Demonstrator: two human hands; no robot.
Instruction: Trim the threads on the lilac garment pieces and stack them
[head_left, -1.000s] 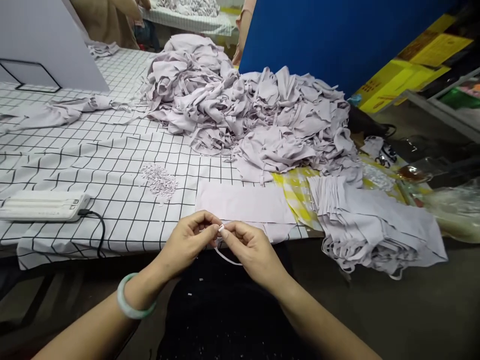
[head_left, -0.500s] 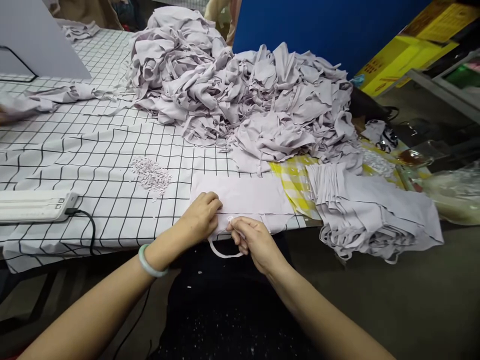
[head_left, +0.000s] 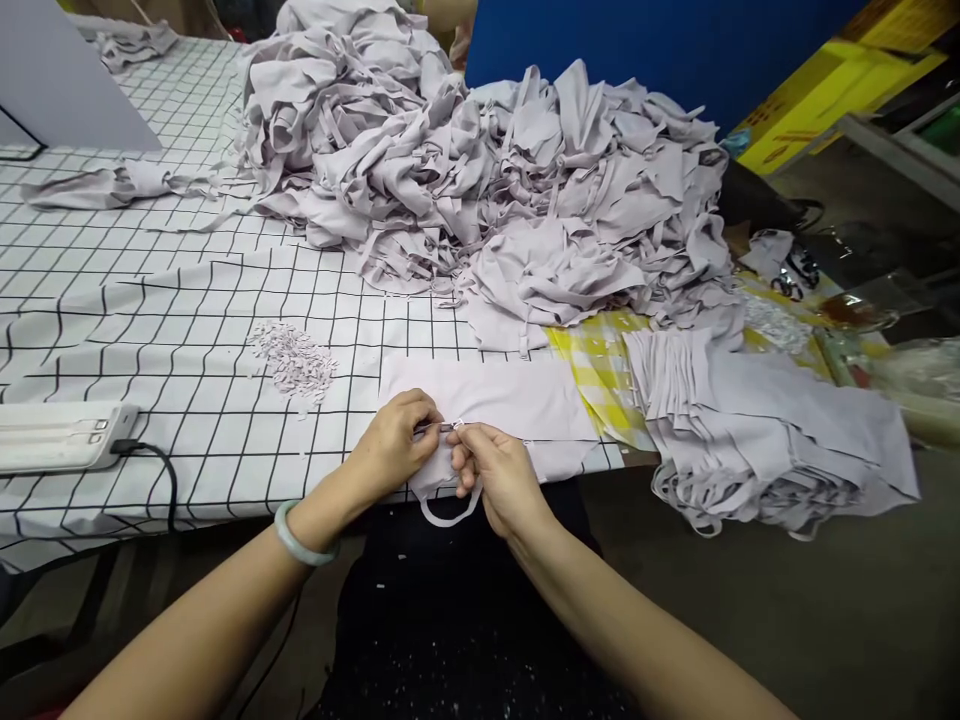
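A pale mauve fabric piece (head_left: 502, 390) lies folded flat at the table's front edge. A thin strap loop (head_left: 448, 520) of the same colour hangs from it over the edge. My left hand (head_left: 401, 435), with a pale bangle at the wrist, is closed at the piece's left part, pinching its edge. A slim dark bit shows at its fingertips, too small to name. My right hand (head_left: 499, 470) is closed too, thumb and forefinger pinching a small whitish bit of the piece close beside the left fingertips. The strap loop runs up behind its curled fingers.
A big heap of mauve fabric pieces (head_left: 450, 170) covers the back of the checked tablecloth (head_left: 195, 350). Small pale clippings (head_left: 296, 365) lie left of my hands. A stack of strapped pieces (head_left: 780, 420) overhangs the edge at right, by yellow checked cloth (head_left: 600, 370). A white power bank (head_left: 60, 435) with a cable sits left.
My right hand has risen slightly and its fingertips have come closer to my left fingertips. The strap loop has narrowed. A blurred hand at the far left has left the view.
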